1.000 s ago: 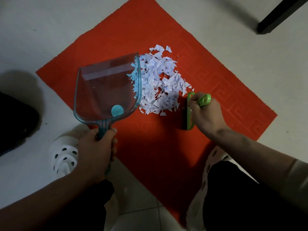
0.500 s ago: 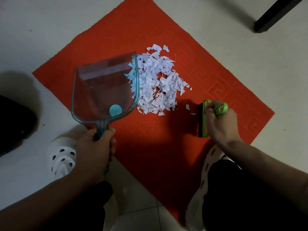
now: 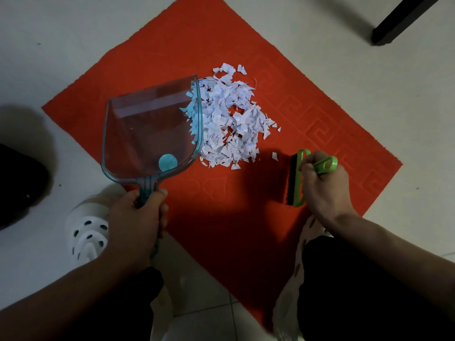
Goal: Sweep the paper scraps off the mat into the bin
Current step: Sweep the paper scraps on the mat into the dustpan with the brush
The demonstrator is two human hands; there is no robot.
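Left hand [image 3: 138, 217] grips the handle of a clear teal plastic dustpan [image 3: 150, 134]; right hand [image 3: 322, 185] grips a green-handled black-bristled brush [image 3: 295, 178]. Between and beyond them lies the heap of white paper scraps [image 3: 229, 124] on the red mat [image 3: 320, 99], touching the dustpan's right rim, nearer the left hand. The heap's left edge blurs behind that rim; no bin is identifiable.

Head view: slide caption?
Left hand holds dustpan beside paper scraps; right hand grips green brush on red mat.
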